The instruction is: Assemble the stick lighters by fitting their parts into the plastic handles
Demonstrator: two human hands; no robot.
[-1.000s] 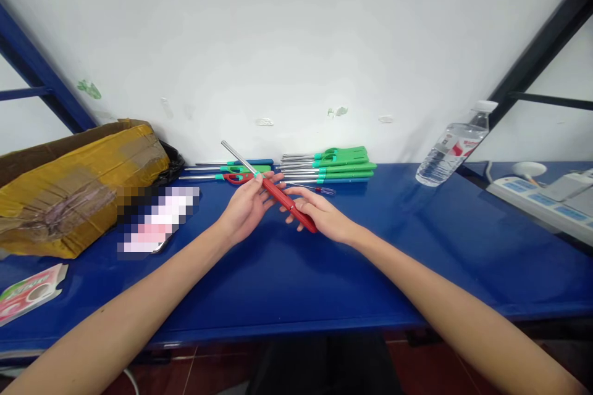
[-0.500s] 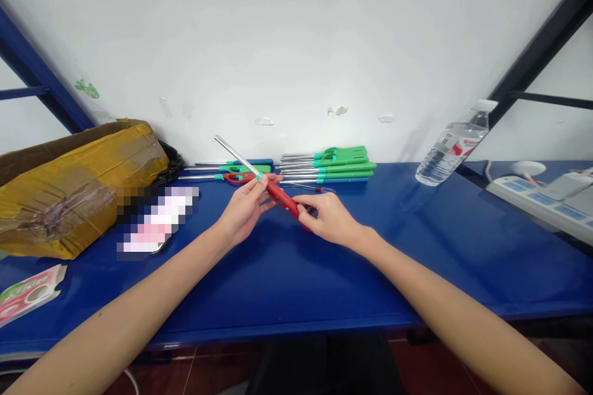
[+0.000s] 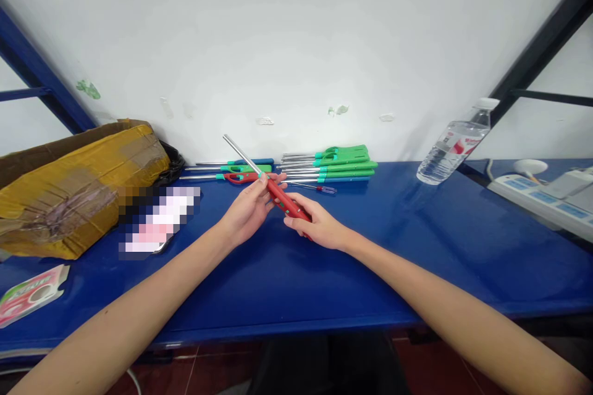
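A red long-nosed lighter [image 3: 283, 200] is held tilted above the table, its metal tube slanting up to the left. My left hand [image 3: 248, 210] grips it near the turquoise collar, thumb on top. Around the lower end of the red handle, my right hand [image 3: 317, 221] is closed. Behind my hands, a red lighter [image 3: 241, 178], a green one [image 3: 252, 168] and a blue one [image 3: 259, 162] lie side by side. To their right rests a pile of green lighters [image 3: 345, 163], with a blue lighter [image 3: 352, 179] in front. A small screwdriver [image 3: 327, 189] lies just before that pile.
On the left stand a taped cardboard box [image 3: 88, 191], a blurred-out phone-like object [image 3: 160, 222] and a printed card piece [image 3: 32, 296]. A water bottle [image 3: 456, 145] and a power strip [image 3: 532, 191] are on the right. The blue table [image 3: 287, 296] meets a white wall.
My right hand has shifted slightly left and down along the handle, its fingers wrapping further round it. The lighter's tip has moved a little right. The screwdriver's handle shows more.
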